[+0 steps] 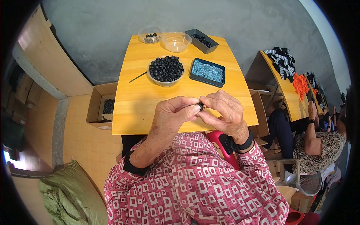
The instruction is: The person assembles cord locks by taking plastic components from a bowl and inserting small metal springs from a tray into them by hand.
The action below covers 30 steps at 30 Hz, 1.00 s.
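Note:
Near the front edge of the table, my left hand (pixel 176 111) and my right hand (pixel 225 112) meet fingertip to fingertip. Between them they pinch a small round black bead (pixel 201 106), partly covered by the fingers. Beyond my hands stands a clear round bowl (pixel 165 83) heaped with black beads (pixel 166 68). To its right lies a dark rectangular tray (pixel 204 81) of tiny blue, glassy pieces (pixel 208 70). A thin black stick (pixel 137 77) rests against the bowl's left side.
At the table's back are a clear tub (pixel 142 37) with a few black beads, a clear tub (pixel 176 48) and a grey tray (pixel 212 49) of black pieces. A cardboard box (pixel 98 93) stands left, a green sack (pixel 71 195) lower left. Another person (pixel 318 146) sits at right.

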{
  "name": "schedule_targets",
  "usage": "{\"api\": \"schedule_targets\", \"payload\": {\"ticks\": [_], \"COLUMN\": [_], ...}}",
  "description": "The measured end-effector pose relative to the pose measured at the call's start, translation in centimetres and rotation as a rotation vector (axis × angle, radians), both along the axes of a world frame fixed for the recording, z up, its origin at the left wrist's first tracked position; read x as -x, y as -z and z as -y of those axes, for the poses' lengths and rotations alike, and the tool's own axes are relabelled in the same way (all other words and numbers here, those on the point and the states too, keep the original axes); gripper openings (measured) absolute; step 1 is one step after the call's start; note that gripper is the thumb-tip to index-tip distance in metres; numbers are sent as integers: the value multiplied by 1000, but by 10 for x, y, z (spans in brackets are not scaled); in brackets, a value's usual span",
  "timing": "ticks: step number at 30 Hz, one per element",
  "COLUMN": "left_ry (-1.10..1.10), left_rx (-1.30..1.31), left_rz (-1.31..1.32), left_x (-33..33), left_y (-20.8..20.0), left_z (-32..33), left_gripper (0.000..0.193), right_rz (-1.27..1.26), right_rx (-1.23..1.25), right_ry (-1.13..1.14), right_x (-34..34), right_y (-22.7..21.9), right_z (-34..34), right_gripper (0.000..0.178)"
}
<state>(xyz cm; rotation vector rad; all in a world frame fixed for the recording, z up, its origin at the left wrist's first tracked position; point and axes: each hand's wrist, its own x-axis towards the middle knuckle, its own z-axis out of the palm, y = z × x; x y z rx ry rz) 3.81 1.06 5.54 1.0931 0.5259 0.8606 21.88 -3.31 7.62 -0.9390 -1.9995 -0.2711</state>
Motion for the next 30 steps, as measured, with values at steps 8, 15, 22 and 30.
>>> {"api": "schedule_targets", "payload": {"ticks": [8,15,22,30], "left_ry": [18,-45,-70,-59], "left_rx": [-45,-8,-80,-106], "left_rz": [-18,24,-35,-39], "left_x": [2,-4,-3,-2], "left_y": [3,0,1,-3], "left_z": [-7,-4,-4,-3], "left_gripper": [15,15,14,23], "right_rz": [-17,41,171,215], "right_rx": [-43,-27,-37,-112], "right_ry": [5,43,133,91], "right_x": [7,5,7,0], "right_y": [3,1,-1,-3], "right_z": [-1,-4,-2,-5], "right_gripper": [33,41,41,33]}}
